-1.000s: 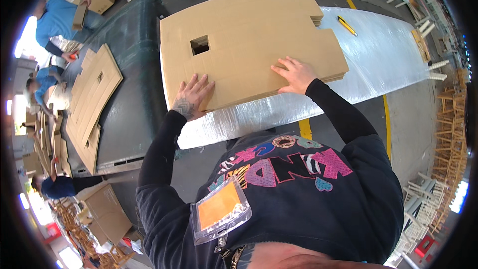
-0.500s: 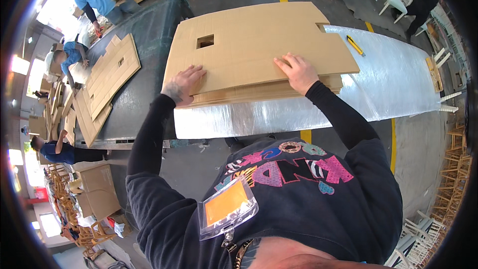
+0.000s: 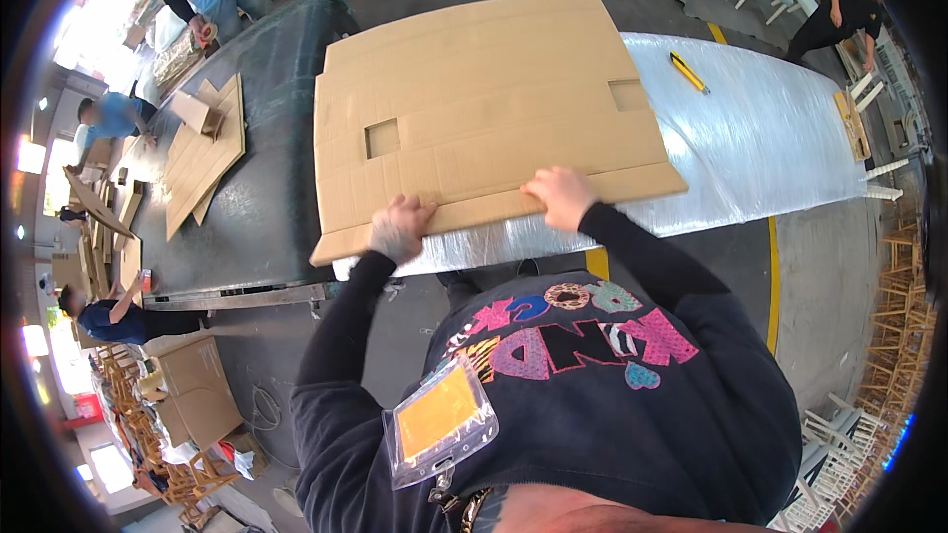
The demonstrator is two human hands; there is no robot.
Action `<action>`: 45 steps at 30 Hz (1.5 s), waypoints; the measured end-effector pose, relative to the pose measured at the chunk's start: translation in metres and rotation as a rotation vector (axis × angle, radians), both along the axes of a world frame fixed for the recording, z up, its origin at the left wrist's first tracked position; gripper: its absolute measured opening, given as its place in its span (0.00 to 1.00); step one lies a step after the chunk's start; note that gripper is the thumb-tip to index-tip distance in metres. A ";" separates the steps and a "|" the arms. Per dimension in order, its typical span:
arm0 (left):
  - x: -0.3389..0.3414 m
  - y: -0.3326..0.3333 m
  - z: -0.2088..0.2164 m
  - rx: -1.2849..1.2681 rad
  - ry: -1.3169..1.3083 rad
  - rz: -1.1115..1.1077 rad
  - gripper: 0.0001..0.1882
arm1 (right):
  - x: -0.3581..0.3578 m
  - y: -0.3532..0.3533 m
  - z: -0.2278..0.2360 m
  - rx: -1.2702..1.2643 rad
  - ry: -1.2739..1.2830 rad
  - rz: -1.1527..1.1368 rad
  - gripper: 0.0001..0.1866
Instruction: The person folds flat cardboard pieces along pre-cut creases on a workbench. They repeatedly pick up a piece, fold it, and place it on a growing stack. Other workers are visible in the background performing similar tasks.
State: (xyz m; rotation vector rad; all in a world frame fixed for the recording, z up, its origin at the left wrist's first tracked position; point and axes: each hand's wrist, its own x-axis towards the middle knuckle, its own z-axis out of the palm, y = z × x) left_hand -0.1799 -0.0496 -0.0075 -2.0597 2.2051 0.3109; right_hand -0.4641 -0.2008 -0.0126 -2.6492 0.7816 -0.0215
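While lying flat on foil-wrapped tabletop (image 3: 770, 138), large brown cardboard sheet (image 3: 484, 109) gripped at near edge: left hand (image 3: 400, 229) fingers curled, right hand (image 3: 558, 195) fingers pressed flat.

Bright, even daylight fills the scene, strongest at the far left rim, well away from the fingers, where windows blow out to white. Just beyond the fingertips the cardboard sheet (image 3: 484, 109) is sharp and evenly lit, while the plastic-wrapped surface (image 3: 760, 138) to their right shows soft white glare. Straight edges bend toward the dark circular rim, where detail smears.
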 end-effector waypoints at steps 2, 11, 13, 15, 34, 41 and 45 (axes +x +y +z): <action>0.041 -0.035 0.016 0.259 0.377 -0.031 0.20 | 0.015 -0.042 0.013 0.273 0.025 0.148 0.18; 0.005 0.000 -0.003 -0.050 0.020 -0.176 0.19 | 0.099 -0.096 0.041 0.518 0.068 0.146 0.29; -0.012 0.018 0.002 -0.034 0.021 -0.155 0.22 | 0.154 -0.098 0.036 0.134 -0.232 0.136 0.34; -0.036 0.001 0.017 0.021 0.073 -0.186 0.23 | 0.159 -0.103 -0.017 -0.269 -0.213 0.168 0.35; -0.019 -0.014 0.072 0.113 0.156 -0.165 0.16 | 0.185 -0.097 -0.032 -0.310 -0.295 0.218 0.34; -0.005 0.001 0.095 0.081 0.239 -0.275 0.16 | 0.227 -0.116 -0.014 -0.217 -0.237 0.181 0.29; 0.007 0.007 0.079 0.074 0.176 -0.362 0.14 | 0.234 -0.096 -0.031 -0.269 -0.281 0.145 0.30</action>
